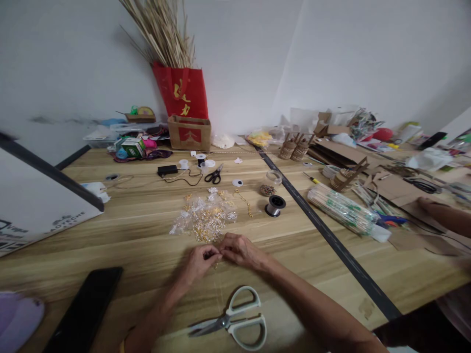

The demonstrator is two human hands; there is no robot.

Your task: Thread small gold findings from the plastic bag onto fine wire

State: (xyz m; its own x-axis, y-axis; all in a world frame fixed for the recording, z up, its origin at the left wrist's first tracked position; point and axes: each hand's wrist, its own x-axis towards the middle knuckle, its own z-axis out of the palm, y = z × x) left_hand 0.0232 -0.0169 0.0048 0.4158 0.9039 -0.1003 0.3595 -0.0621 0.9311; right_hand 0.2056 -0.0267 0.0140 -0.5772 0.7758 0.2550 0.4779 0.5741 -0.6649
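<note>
Thumb and fingers of my left hand (202,261) are closed in a pinch. They meet the pinched fingertips of my right hand (240,251) just in front of a pile of gold and clear jewelry findings (209,221). A small gold piece (216,265) hangs under the joined fingertips, and a faint thin thread (218,289) trails down from there. What sits right between the fingertips is hidden. Below the hands lies a pair of scissors (243,321) with pale handles, blades partly apart. A gold chain (244,202) rests beyond the pile.
A spool of wire (275,206), a jar of beads (270,184) and black scissors (214,174) stand or lie farther back. A dark phone (86,309) is at left. At right are wrapped sticks (340,208), cardboard (395,191) and another person's arm (447,215).
</note>
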